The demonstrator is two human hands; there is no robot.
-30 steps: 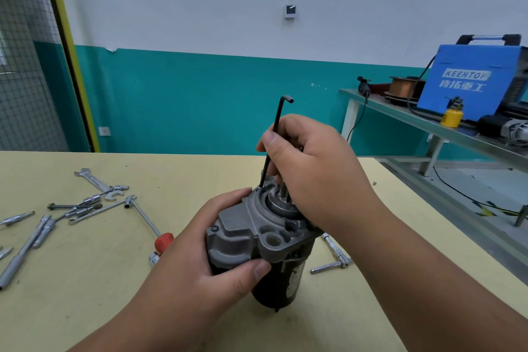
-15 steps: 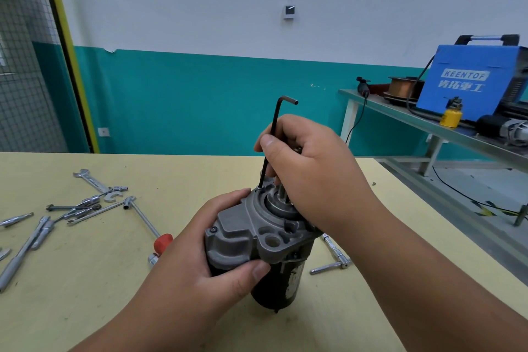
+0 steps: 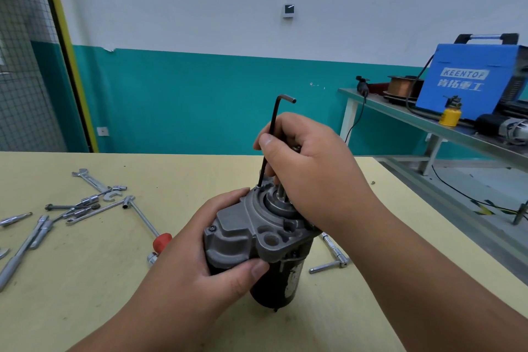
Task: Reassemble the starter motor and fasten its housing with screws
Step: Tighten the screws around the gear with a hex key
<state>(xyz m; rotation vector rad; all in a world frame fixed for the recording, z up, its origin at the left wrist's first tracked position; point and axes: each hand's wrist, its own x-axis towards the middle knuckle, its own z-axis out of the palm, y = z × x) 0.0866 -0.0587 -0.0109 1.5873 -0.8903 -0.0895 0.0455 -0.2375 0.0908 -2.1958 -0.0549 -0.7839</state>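
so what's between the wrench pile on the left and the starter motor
In the head view, a red-handled tool lies there, then the left hand gripping the starter motor.

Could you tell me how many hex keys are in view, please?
1: the hex key, gripped in the right hand, its tip on the starter motor. More may hide among the loose tools at left.

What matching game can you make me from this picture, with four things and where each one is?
Things:
1. black L-shaped metal hex key
2. grey and black starter motor
3. blue box-shaped welding machine
4. silver metal open-ended spanner

Places:
A. on the grey side bench
B. gripped by the left hand
C. lying on the yellow table, far left
D. held by the right hand

Pairs: 1-D, 2-B, 3-A, 4-C.
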